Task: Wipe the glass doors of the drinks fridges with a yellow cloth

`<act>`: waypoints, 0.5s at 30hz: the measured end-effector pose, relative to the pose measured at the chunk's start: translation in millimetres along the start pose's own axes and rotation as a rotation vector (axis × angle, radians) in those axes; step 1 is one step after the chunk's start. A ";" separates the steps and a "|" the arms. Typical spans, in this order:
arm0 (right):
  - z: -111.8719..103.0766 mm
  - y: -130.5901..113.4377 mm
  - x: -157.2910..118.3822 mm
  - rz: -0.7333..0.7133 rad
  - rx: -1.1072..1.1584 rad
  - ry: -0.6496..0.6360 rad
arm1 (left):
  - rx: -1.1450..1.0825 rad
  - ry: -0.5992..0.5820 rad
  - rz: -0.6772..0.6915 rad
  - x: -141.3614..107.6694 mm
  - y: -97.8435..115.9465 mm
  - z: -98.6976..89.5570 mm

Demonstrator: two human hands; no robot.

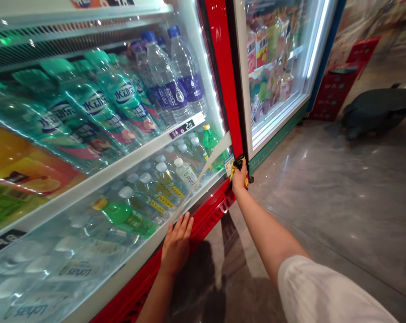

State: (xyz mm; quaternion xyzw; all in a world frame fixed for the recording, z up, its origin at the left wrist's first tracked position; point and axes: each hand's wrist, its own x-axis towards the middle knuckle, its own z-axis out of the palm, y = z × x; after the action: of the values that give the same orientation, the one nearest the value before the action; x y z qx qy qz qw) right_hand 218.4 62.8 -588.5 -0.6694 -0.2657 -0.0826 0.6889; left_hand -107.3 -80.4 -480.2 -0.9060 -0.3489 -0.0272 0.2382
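My left hand [177,244] rests with its fingers stretched out on the lower edge of the glass front of a red-framed drink cooler [223,58]. At the cooler's bottom right corner, my right hand [239,177] is wrapped round a small black and yellow tool [239,162]. A pale strip [207,162] runs slanting over the lower glass, from the right edge down toward my left hand. Behind the glass stand clear bottles with white caps [185,172] and a green bottle [125,217] near the glass.
Above sit teal-labelled bottles [122,96] and purple-labelled water bottles [165,80]. A second lit cooler [280,123] adjoins on the right. Beyond it are red boxes [333,92] and a dark rounded object [379,107] on the grey floor [324,193].
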 end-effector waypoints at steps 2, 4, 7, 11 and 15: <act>7.0 -8.8 -7.6 0.045 0.006 0.028 | 0.009 0.013 -0.004 -4.2 -3.3 -2.5; 14.7 -21.9 -22.1 0.117 0.013 0.049 | 0.019 0.023 -0.018 -9.0 -6.7 -6.1; 21.1 -47.4 -46.5 0.200 0.025 0.053 | 0.025 0.032 -0.025 -18.0 -11.7 -13.6; 13.6 -86.1 -76.1 0.217 0.061 0.006 | 0.000 0.062 -0.036 -34.9 -20.1 -24.7; -3.3 -125.9 -110.3 0.195 0.110 -0.065 | -0.013 0.112 -0.041 -60.0 -33.3 -32.9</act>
State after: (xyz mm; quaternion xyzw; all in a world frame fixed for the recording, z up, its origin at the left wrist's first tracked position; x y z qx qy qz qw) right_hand 66.9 21.6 -530.4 -0.6555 -0.2259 0.0213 0.7203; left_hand -170.2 -111.0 -450.3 -0.8972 -0.3535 -0.0848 0.2507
